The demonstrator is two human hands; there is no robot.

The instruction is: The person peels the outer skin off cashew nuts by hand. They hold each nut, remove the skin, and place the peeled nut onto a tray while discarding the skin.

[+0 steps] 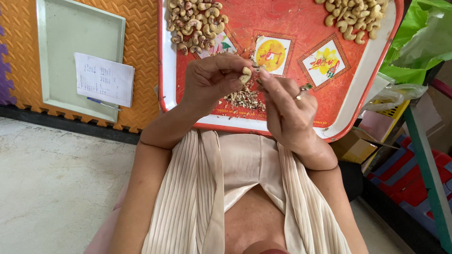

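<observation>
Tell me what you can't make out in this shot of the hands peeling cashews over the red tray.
- Head view: the small tool in the right hand is mostly hidden by its fingers.
- The cashew in the left hand is partly covered by fingertips.
- The red tray and both nut piles are cut off by the top edge.
- Writing on the paper sheet is too small.

White written paper sheet point(104, 79) lies on the pale green tray point(56, 47), left. Brown cardboard box point(353, 148) sits below the red tray's right corner. Green plastic bag point(419, 42) at far right.
</observation>
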